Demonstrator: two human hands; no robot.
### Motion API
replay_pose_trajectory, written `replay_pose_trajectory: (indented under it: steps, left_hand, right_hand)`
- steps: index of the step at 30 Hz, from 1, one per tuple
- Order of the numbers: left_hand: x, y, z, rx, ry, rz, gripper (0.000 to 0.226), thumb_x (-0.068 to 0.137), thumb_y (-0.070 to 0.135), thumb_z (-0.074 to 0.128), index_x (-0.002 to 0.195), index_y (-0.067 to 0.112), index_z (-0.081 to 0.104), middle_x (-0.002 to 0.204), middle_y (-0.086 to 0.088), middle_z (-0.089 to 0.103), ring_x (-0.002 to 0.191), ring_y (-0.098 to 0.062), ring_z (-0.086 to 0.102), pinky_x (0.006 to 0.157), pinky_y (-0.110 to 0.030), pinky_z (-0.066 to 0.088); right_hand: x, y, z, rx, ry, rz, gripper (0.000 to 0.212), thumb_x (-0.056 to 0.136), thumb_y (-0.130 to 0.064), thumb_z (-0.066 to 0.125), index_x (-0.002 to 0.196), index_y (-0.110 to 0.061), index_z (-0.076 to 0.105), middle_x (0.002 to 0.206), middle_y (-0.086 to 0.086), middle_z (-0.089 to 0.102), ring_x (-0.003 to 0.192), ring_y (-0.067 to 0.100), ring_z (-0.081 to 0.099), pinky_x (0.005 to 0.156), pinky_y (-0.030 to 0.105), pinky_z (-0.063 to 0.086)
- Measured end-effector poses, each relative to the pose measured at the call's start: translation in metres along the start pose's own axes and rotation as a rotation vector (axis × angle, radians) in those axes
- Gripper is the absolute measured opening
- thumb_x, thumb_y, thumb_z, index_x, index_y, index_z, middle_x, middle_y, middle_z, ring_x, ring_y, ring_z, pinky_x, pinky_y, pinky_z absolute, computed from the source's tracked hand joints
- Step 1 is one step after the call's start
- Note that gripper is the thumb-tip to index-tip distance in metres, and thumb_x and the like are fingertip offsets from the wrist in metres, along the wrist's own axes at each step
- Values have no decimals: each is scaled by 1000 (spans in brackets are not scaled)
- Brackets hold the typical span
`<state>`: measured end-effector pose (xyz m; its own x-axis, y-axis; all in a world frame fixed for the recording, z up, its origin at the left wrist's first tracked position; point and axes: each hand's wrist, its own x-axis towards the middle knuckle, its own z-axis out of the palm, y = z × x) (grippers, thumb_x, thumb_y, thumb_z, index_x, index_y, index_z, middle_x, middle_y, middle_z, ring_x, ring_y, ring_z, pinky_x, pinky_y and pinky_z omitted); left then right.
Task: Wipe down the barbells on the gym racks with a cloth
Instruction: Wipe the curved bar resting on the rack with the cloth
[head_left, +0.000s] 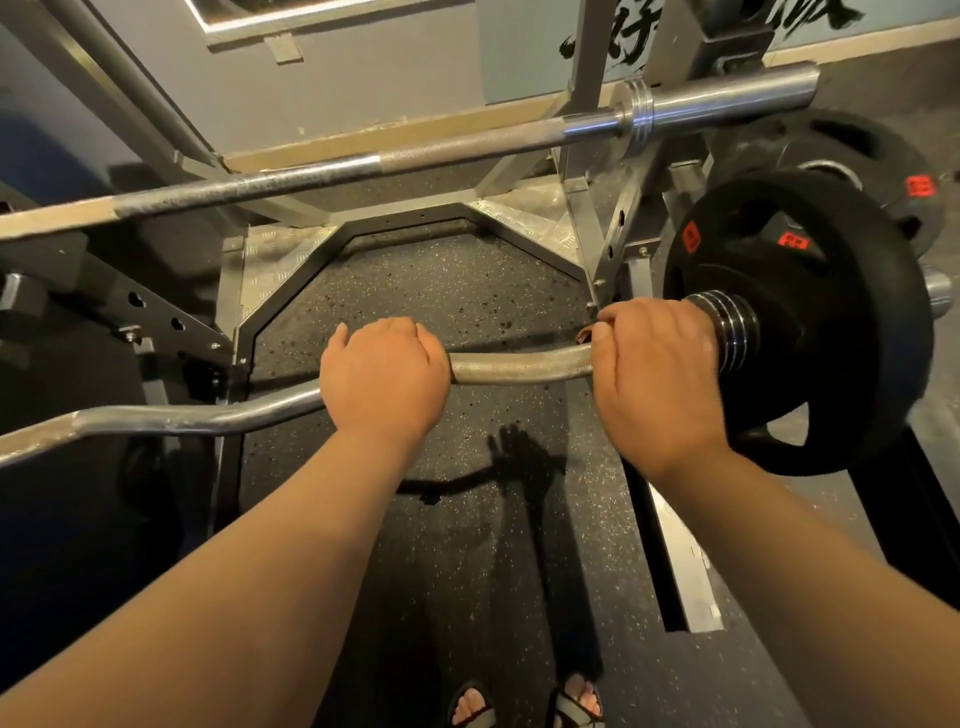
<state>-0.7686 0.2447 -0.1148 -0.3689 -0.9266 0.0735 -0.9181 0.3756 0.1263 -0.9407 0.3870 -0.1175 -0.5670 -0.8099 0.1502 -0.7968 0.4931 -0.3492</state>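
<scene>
Wavy barbell (519, 366) lies crosswise just left of the black weight plate (857, 338) loaded on its end, and both hands clamp it. The right hand (654, 384) sits against the ribbed collar (732, 335) beside the plate, and the left hand (384, 376) is further left along the knurled shaft. On each hand the fingers curl over the top of the bar, with their tips hidden beneath it. A small brownish scrap (586, 335) peeks out at the right thumb; too little of it shows to tell whether it is a cloth. The bar's far left end runs out of the picture, and the plate covers most of its right sleeve. Above and left of the plate, a straight barbell (441, 148) rests across a grey rack (618, 244), its left end also cut off by the edge. A second black plate (857, 150) stands behind the first, partly covered by it, and the red labels on both are too blurred to read. Left of and below the plate spreads a dark rubber floor (415, 291) flecked with pale specks, framed by ridged metal sheet (270, 260) at the rack's base. A grey wall (363, 78) rises beyond, bearing black brush lettering (597, 41) cut off at the top. Sandalled feet (472, 706) show at the bottom edge, only partly in view.
</scene>
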Motion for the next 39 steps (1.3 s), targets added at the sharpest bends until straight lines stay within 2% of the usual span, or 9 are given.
replay_pose_trajectory:
  steps: [4,10,15,20,25,29,34,37,39]
  left_hand:
    - [-4,-3,2,10,-17,-8,37,100,30,30,71,20,50,65,7,44,66,-22,48,115,-45,34]
    - [-3,-1,1,-18,-22,7,35,101,31,32,72,21,50,66,6,46,67,-21,45,115,-45,34]
    - [-4,-3,0,-41,-8,12,35,102,31,32,70,22,46,60,11,33,64,-19,43,115,-44,33]
    - [-4,-2,-1,-42,-19,3,34,102,32,32,74,23,49,66,9,44,68,-18,44,116,-44,33]
    - [-3,-3,-5,-61,-48,3,36,103,31,31,71,23,46,68,7,46,68,-20,46,115,-43,33]
    - [-4,-3,-8,-73,-70,19,39,102,30,29,63,26,32,61,11,35,66,-19,45,114,-43,34]
    - [-3,-5,-6,-65,-77,10,35,102,31,28,71,25,43,67,9,42,69,-18,45,115,-44,33]
    - [-2,-6,-6,-60,-76,1,35,102,31,28,71,25,44,67,10,42,70,-18,45,114,-44,34]
    - [-3,-6,-7,-62,-83,7,38,102,31,29,65,25,37,63,12,38,67,-18,46,113,-44,36]
  right_hand:
    - [-26,-36,19,93,74,71,33,106,-30,34,125,-13,55,127,6,53,131,27,43,127,53,11]
    - [-20,-10,3,122,-123,-175,29,108,-39,40,129,-23,52,124,-3,52,124,18,43,122,46,23]
    - [-19,-18,2,142,-18,73,33,107,-36,37,128,-17,54,126,2,51,133,21,39,128,49,6]
    - [-28,-76,23,78,-105,-125,32,107,-33,39,131,-19,54,127,1,52,127,23,42,124,48,15]
    - [-22,-45,9,19,-165,-276,30,109,-36,37,134,-25,49,125,-6,52,122,17,45,117,38,25]
    - [-25,-16,4,75,-46,-96,32,110,-35,32,130,-21,52,125,-3,53,128,19,44,127,41,15]
    - [-26,-61,22,169,69,209,34,107,-30,34,129,-16,56,131,0,52,139,22,37,129,48,4]
    - [-27,-78,29,124,16,21,28,107,-26,39,126,-19,57,124,-1,55,129,22,44,126,52,14]
    - [-26,-62,20,105,-66,-128,26,108,-29,37,126,-22,55,122,-3,55,124,19,45,124,44,17]
